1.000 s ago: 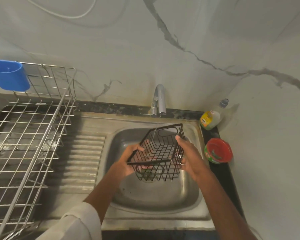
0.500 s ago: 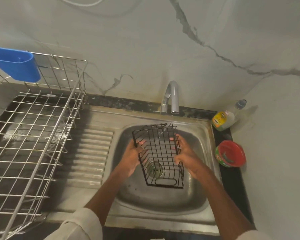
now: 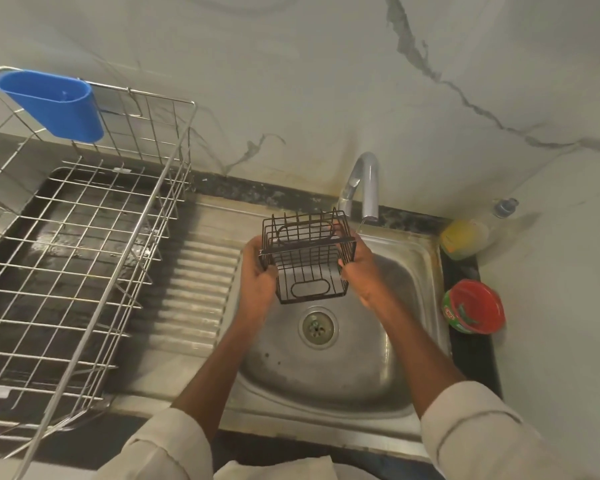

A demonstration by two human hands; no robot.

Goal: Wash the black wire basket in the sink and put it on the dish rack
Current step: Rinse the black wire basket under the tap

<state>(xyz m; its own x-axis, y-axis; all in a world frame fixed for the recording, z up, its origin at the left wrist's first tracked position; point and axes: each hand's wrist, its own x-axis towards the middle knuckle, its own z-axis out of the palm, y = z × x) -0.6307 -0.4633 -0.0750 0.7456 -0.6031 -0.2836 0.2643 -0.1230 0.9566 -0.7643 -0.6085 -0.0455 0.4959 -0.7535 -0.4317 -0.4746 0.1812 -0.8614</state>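
Observation:
I hold the small black wire basket (image 3: 307, 258) with both hands above the back left part of the steel sink (image 3: 406, 341). My left hand (image 3: 257, 275) grips its left side and my right hand (image 3: 361, 268) grips its right side. The basket is tilted, its open top facing the wall. A thin trickle of water falls from the chrome tap (image 3: 362, 185), just right of the basket. The steel wire dish rack (image 3: 84, 258) stands on the counter at the left, beyond the ribbed drainboard (image 3: 187, 289).
A blue plastic holder (image 3: 54, 102) hangs on the rack's back corner. A yellow dish soap bottle (image 3: 465, 237) and a red-lidded tub (image 3: 475, 306) sit on the dark ledge right of the sink. The marble wall rises close behind.
The basket has been turned over and lifted up and to the left, away from the drain toward the tap. Both hands stayed on it. The view has shifted so the rack shows more.

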